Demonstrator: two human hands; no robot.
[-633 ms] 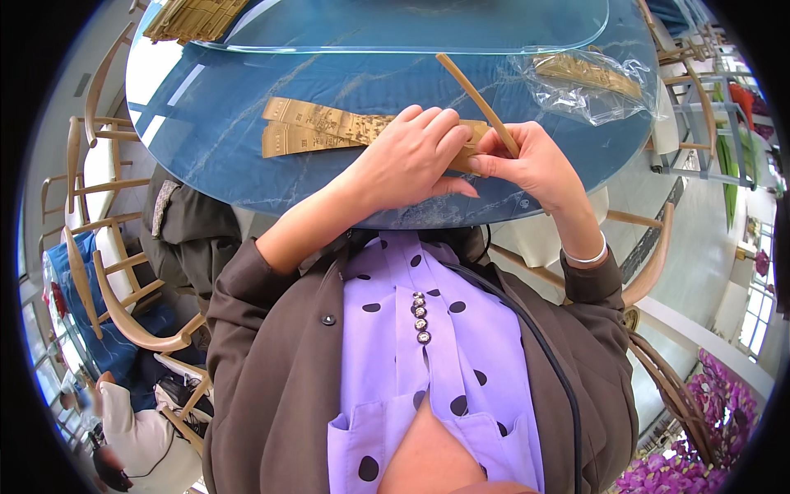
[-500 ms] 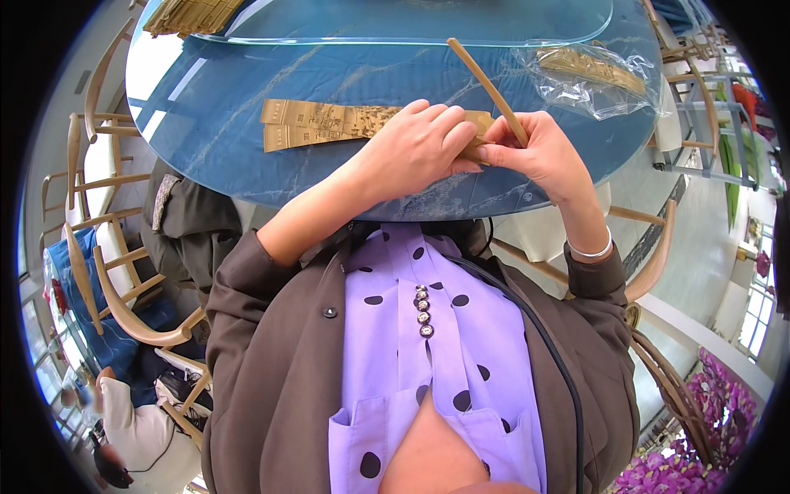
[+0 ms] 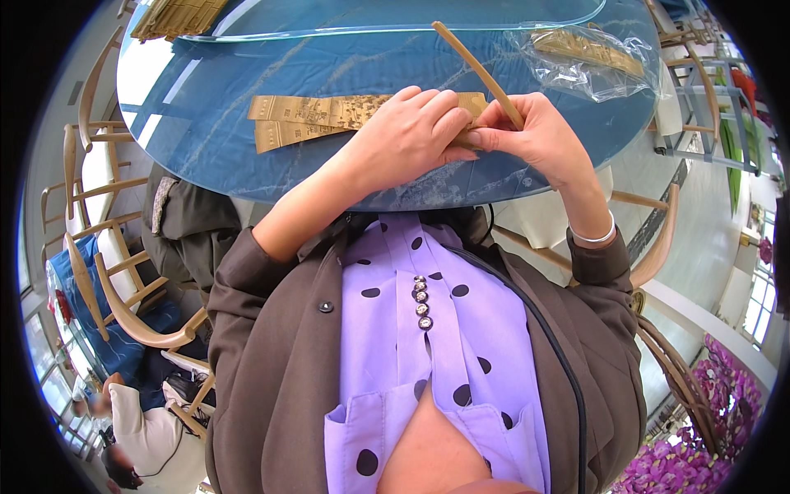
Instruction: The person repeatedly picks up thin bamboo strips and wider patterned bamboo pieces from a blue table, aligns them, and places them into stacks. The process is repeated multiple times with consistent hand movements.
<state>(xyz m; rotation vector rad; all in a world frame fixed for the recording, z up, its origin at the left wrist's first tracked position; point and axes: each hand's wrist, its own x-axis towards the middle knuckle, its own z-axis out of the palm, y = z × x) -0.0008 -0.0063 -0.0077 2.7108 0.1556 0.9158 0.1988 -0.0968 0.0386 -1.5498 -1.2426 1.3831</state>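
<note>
Two long gold printed strips [image 3: 321, 111], apparently paper, lie partly overlapped on the blue table, their left ends slightly fanned. My left hand [image 3: 407, 136] rests across their right part, fingers curled and closed, with thumb and fingertips meeting my right fingertips at the strips' right end. A narrow tan, stick-like piece [image 3: 476, 70] slants up and to the left out of my right hand [image 3: 531, 140], which is closed around its lower end. Whether this piece joins the strips under my fingers is hidden.
Beyond my right hand lies a clear plastic bag [image 3: 584, 62] with gold strips inside. A stack of gold strips [image 3: 177, 18] sits at the far left, beside a raised glass turntable [image 3: 395, 31]. Wooden chairs [image 3: 140, 309] stand around the table [image 3: 206, 177].
The whole view has shifted slightly, with the table a little higher in it. Both hands keep nearly the same grip; the tan piece leans slightly more to the left.
</note>
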